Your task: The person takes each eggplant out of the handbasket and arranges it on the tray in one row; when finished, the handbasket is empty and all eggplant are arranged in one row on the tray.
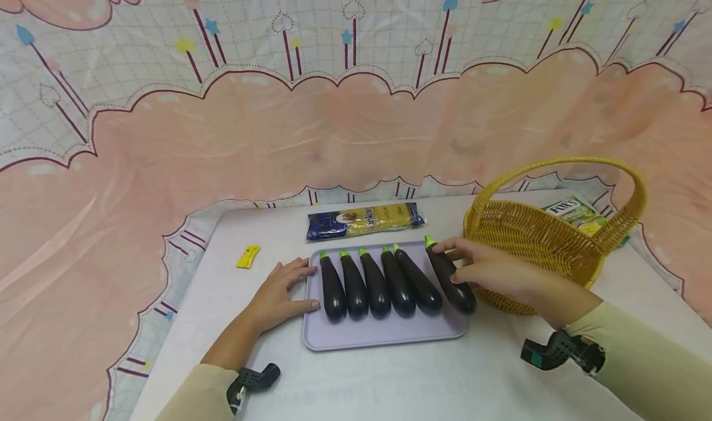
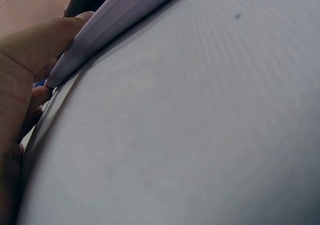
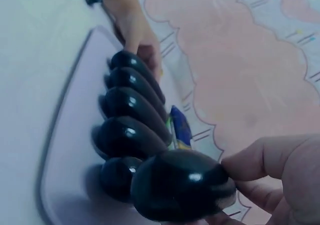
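My right hand (image 1: 489,271) grips a dark eggplant (image 1: 453,285) with a bright green stem end, thumb on one side and fingers on the other. This eggplant is tilted over the right edge of a pale purple tray (image 1: 384,335). In the right wrist view, the held eggplant (image 3: 182,185) overlaps the nearest of several eggplants (image 3: 132,102) lying side by side on the tray. At the tray's left edge, my left hand (image 1: 282,291) rests with its fingers spread, thumb and index finger touching the rim. The left wrist view shows the thumb (image 2: 55,37) over the tray's rim (image 2: 112,27).
A yellow wicker basket (image 1: 534,242) with a tall handle stands right of the tray, close beside my right forearm. Behind it lies a green FOX'S packet (image 1: 578,211). A blue and yellow packet (image 1: 364,221) lies behind the tray, and a small yellow wrapper (image 1: 248,256) at the left.
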{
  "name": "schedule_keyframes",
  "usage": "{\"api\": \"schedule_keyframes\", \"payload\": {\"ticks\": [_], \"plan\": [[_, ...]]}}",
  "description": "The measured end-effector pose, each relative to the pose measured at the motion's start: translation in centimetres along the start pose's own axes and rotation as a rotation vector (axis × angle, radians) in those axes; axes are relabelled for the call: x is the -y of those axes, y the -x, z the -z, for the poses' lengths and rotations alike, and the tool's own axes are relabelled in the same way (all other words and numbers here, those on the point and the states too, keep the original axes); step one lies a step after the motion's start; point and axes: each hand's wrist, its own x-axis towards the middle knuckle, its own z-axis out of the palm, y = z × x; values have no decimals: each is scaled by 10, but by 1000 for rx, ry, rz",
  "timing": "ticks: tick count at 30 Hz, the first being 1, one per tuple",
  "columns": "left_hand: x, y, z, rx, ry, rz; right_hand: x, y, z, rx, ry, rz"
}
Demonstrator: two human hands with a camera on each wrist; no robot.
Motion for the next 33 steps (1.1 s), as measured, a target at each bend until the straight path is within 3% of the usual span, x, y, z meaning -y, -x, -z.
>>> {"api": "schedule_keyframes", "payload": {"ticks": [5, 14, 24, 33], "plan": [[-1, 0, 0, 9, 5, 11, 3, -23, -11, -70, 76, -21], [-3, 2, 2, 13, 17, 8, -3, -46, -31, -141, 66, -15], [-2, 1, 4, 5, 9, 13, -10, -47, -39, -183, 27, -81], [-2, 0, 3, 13, 20, 14, -7, -34, -44, -203, 6, -102]]}}
